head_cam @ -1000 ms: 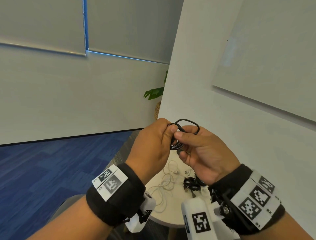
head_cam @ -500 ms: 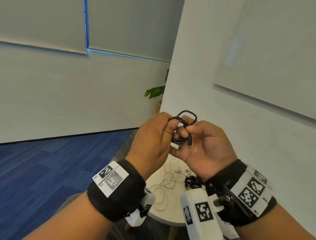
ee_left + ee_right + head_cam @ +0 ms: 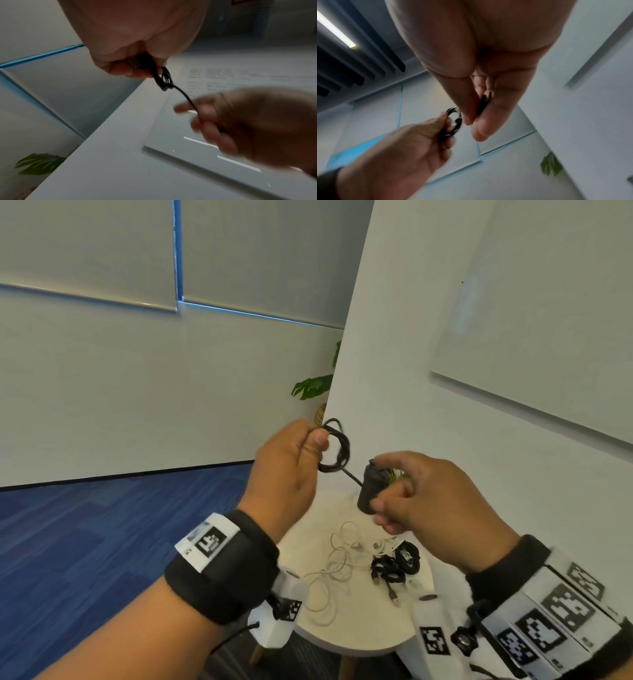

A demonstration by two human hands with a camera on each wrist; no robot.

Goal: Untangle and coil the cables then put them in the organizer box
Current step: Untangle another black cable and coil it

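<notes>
My left hand (image 3: 308, 453) is raised and pinches a small coil of black cable (image 3: 337, 450) between thumb and fingers. A short straight strand runs from the coil down to my right hand (image 3: 407, 477), which pinches the cable's end. In the left wrist view the coil (image 3: 163, 78) hangs from my left fingers and the strand leads to the blurred right hand (image 3: 240, 121). The right wrist view shows the black plug (image 3: 483, 103) between the right thumb and fingers, with the coil (image 3: 453, 124) beyond. No organizer box is in view.
Below my hands stands a small round white table (image 3: 342, 642). On it lie a loose white cable (image 3: 334, 571), a heap of black cables (image 3: 394, 568) and a dark pot (image 3: 370, 491). A white wall is close on the right, blue carpet on the left.
My hands have drawn apart. The left went up and left with the coil. The right moved right, pulling the cable's end out into a straight strand.
</notes>
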